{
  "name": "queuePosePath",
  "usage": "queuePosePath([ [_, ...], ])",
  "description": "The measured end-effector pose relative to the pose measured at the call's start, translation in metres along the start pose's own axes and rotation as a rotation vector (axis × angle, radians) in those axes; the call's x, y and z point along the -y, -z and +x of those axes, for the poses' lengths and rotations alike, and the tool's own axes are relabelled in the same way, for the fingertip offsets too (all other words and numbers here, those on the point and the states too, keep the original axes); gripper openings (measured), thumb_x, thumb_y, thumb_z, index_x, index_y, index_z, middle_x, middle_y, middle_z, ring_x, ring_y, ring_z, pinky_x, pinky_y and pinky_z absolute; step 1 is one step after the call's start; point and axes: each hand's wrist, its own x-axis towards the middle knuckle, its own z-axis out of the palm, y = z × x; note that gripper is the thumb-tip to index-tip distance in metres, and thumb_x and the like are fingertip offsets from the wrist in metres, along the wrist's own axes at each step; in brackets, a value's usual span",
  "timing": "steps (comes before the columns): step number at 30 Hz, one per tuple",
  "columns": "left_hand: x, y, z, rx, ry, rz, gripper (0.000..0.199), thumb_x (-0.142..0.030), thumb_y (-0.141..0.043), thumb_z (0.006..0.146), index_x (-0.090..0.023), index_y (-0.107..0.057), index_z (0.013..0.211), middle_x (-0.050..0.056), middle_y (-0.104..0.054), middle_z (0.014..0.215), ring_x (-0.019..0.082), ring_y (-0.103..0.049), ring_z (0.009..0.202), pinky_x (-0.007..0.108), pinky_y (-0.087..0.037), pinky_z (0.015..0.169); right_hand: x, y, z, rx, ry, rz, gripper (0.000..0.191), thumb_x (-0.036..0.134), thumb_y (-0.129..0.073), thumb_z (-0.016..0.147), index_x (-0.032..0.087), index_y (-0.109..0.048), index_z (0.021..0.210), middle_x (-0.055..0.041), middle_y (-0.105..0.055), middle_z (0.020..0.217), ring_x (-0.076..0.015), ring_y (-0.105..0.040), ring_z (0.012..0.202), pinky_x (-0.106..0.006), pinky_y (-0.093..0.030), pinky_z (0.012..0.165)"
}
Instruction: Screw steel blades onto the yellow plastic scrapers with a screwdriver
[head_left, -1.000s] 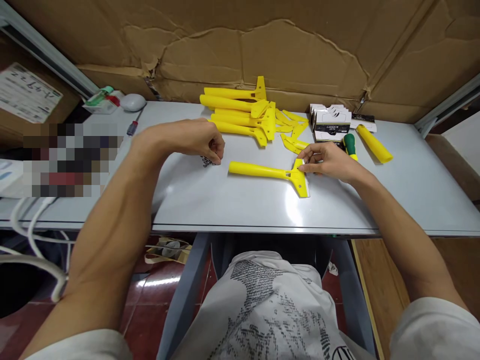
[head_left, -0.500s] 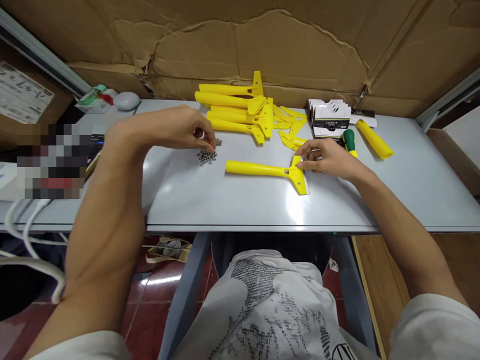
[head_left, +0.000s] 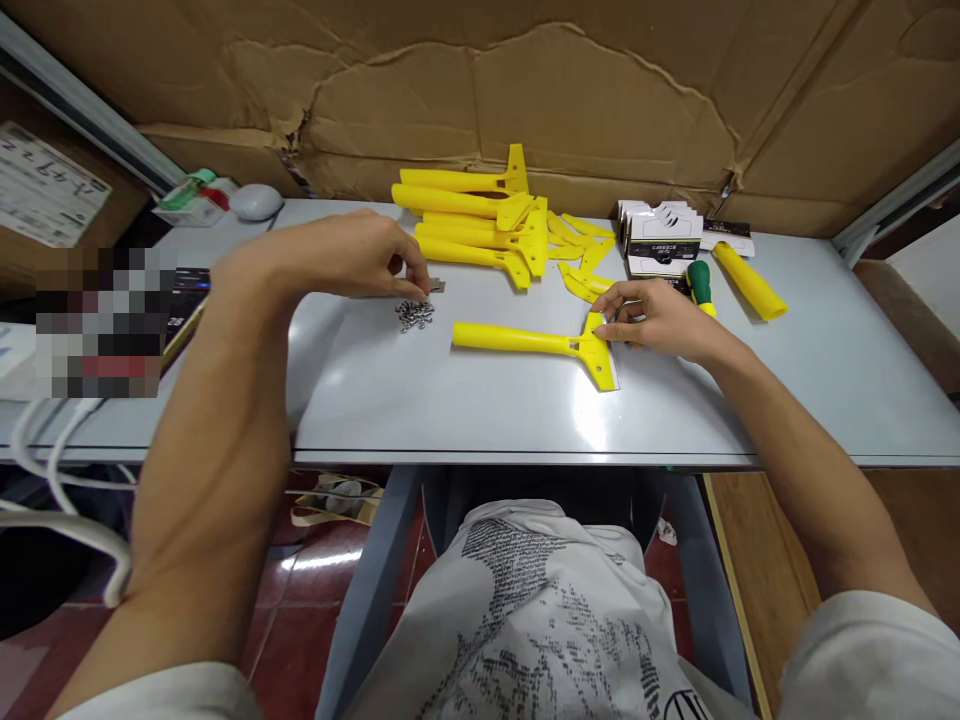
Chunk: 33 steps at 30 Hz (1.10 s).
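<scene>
My left hand (head_left: pixel 375 258) is just above a small pile of screws (head_left: pixel 415 316), thumb and fingertips pinched together. What lies between them, if anything, is too small to make out. Small metal pieces (head_left: pixel 437 286) lie beside those fingertips. My right hand (head_left: pixel 649 315) has its thumb and fingers closed at the upper end of the head of a yellow scraper (head_left: pixel 517 340), which lies flat with its handle pointing left. A thin blade edge shows along the head's right side. One hole is visible low on the head; the fingers partly cover the upper end.
Several yellow scraper handles (head_left: pixel 457 207) are stacked at the back, next to loose yellow plates (head_left: pixel 592 255). White-and-black packets (head_left: pixel 660 235), a green screwdriver handle (head_left: pixel 699 283) and a yellow tube-shaped handle (head_left: pixel 750 282) are to the right. A grey mouse (head_left: pixel 256 203) sits far left.
Both hands keep almost the same places, the left over the screws and the right at the scraper head. The whole view has shifted very slightly.
</scene>
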Motion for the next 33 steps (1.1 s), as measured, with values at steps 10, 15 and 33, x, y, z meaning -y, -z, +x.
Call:
queuePosePath([
  [10, 0.007, -0.012, 0.008, 0.028, -0.038, 0.016, 0.019, -0.029, -0.078, 0.101, -0.026, -0.092, 0.114, -0.002, -0.089, 0.111, 0.014, -0.072, 0.091, 0.024, -0.044, 0.080, 0.002, 0.000, 0.000, 0.001, -0.002, -0.007, 0.025, 0.025, -0.096, 0.086, 0.020, -0.083, 0.106, -0.0043, -0.070, 0.091, -0.0150, -0.064, 0.070, -0.024, -0.052, 0.043],
  [15, -0.006, -0.008, 0.008, 0.074, 0.025, 0.059, 0.017, -0.030, -0.079, 0.103, -0.026, -0.092, 0.114, -0.001, -0.088, 0.111, 0.015, -0.073, 0.093, 0.024, -0.044, 0.077, 0.002, 0.000, 0.000, 0.003, -0.003, 0.002, 0.022, 0.022, -0.095, 0.087, 0.020, -0.083, 0.105, -0.0041, -0.070, 0.089, -0.0147, -0.064, 0.069, -0.024, -0.053, 0.043],
  [33, -0.010, -0.009, 0.009, -0.041, -0.133, 0.005, 0.029, -0.037, -0.066, 0.097, -0.023, -0.090, 0.105, 0.003, -0.087, 0.104, 0.017, -0.068, 0.085, 0.029, -0.044, 0.079, 0.003, 0.000, -0.002, 0.015, 0.020, -0.059, 0.012, 0.026, -0.087, 0.096, 0.023, -0.080, 0.105, -0.0036, -0.071, 0.086, -0.0166, -0.065, 0.069, -0.029, -0.054, 0.048],
])
